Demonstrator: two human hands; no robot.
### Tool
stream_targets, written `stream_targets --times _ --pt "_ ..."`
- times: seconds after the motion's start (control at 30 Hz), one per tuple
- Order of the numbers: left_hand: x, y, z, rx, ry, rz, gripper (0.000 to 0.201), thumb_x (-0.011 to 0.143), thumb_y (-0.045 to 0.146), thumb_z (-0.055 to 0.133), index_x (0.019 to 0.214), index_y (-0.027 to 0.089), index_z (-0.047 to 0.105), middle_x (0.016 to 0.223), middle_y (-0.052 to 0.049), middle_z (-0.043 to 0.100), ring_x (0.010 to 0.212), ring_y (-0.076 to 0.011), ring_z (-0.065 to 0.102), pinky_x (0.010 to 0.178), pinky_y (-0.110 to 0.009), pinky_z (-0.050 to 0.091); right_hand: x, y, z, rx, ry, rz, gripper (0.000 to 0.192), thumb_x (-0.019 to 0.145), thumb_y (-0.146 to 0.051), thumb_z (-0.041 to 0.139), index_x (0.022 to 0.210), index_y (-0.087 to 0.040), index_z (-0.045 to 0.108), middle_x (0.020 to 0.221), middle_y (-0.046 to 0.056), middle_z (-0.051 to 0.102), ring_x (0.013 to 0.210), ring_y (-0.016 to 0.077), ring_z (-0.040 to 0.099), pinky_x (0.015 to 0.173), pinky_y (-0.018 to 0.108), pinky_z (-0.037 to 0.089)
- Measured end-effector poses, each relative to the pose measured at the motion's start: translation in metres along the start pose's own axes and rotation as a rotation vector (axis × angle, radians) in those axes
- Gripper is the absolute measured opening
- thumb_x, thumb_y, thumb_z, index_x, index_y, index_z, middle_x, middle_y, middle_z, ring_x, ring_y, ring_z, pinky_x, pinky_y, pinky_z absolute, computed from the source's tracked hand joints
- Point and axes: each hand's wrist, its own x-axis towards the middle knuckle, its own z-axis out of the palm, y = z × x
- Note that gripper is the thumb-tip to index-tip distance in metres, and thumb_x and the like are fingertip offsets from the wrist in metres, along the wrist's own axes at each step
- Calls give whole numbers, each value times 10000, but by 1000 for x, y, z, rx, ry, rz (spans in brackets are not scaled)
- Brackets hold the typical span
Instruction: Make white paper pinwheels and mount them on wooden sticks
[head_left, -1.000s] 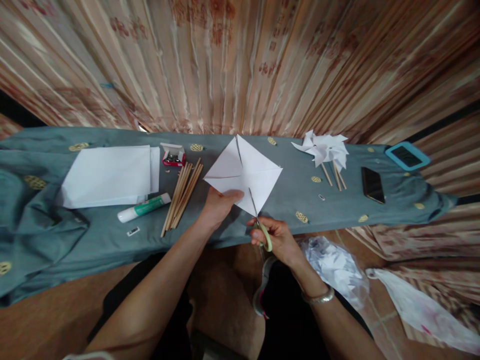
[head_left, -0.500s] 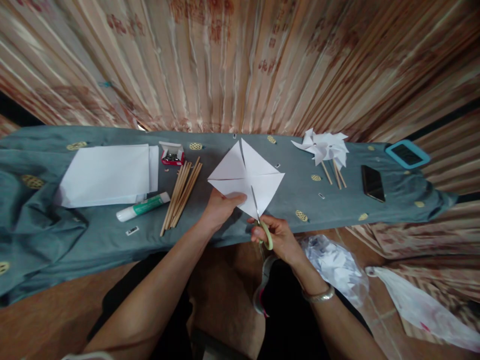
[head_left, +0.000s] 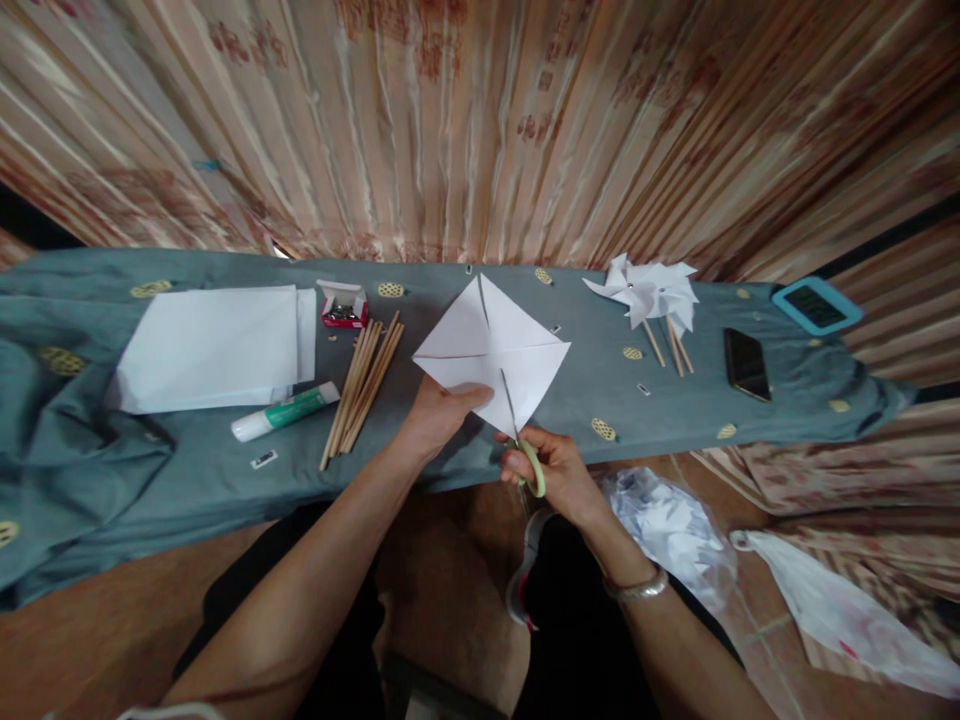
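Note:
A square of white paper (head_left: 525,375), turned like a diamond, is held up over the table's front part. Slits run from its corners toward the middle. My left hand (head_left: 448,405) pinches its lower left edge, thumb on top and fingers beneath. Scissors (head_left: 535,470) with pale green handles are in my right hand (head_left: 553,468), fingers through the loops. Their blades lie along a line from the near corner toward the paper's centre, and look closed or nearly so.
Left on the green cloth (head_left: 202,470) lie a paper stack (head_left: 210,345), a glue stick (head_left: 285,411), wooden sticks (head_left: 364,390) and a red box of small metal pieces (head_left: 344,305). Right are paper pinwheels (head_left: 649,292), a phone (head_left: 747,364) and a blue-framed device (head_left: 817,305). A bag of scraps (head_left: 667,530) sits below.
Both hands, the paper and the scissors keep nearly the same place. The slit at the far corner looks slightly narrower, and the scissor blades look closer together.

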Motion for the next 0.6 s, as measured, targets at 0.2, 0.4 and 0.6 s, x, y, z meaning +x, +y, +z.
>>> stream_targets --times 0.2,0.4,0.6 --pt "1 -2 -1 20 10 2 360 464 275 806 781 160 683 812 -46 727 792 -220 647 815 -360 517 0 -1 -1 -44 -32 -24 465 647 -599 784 826 -178 698 606 -17 637 530 98 563 523 232 484" --pt "1 -2 -2 16 -25 7 353 479 285 800 784 153 678 792 -50 721 793 -219 643 800 -353 513 -1 -2 0 -13 -40 -33 481 653 -622 770 809 -174 690 605 -12 640 517 91 562 528 228 490" --pt "0 -2 -2 24 -3 8 365 481 240 776 822 149 681 831 -52 726 781 -211 647 805 -356 510 0 -1 -1 -14 -45 -23 468 653 -613 775 795 -177 680 605 -7 652 525 100 577 514 226 482"
